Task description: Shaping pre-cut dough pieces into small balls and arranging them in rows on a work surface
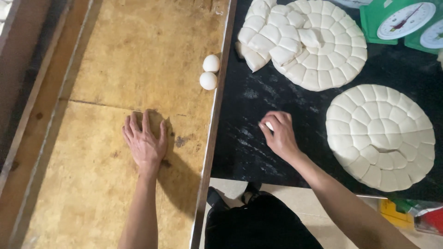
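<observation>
My left hand (144, 142) lies palm down on the yellowed wooden board (115, 55), fingers spread; whether dough is under it I cannot tell. My right hand (278, 134) is cupped over a small white dough piece (269, 126) on the black counter (258, 97). Two smooth round dough balls (210, 71) sit at the board's right edge, one behind the other. A round slab of dough scored into small squares (380, 136) lies to the right of my right hand. A second scored slab (323, 46), partly broken apart with loose pieces, lies further back.
Green dial scales (406, 20) stand at the far right corner. A wooden rail (217, 101) separates board and counter. A raised wooden frame (27, 115) borders the board on the left. Yellow and red packaging (410, 216) lies below the counter edge, near my dark trousers (263, 226).
</observation>
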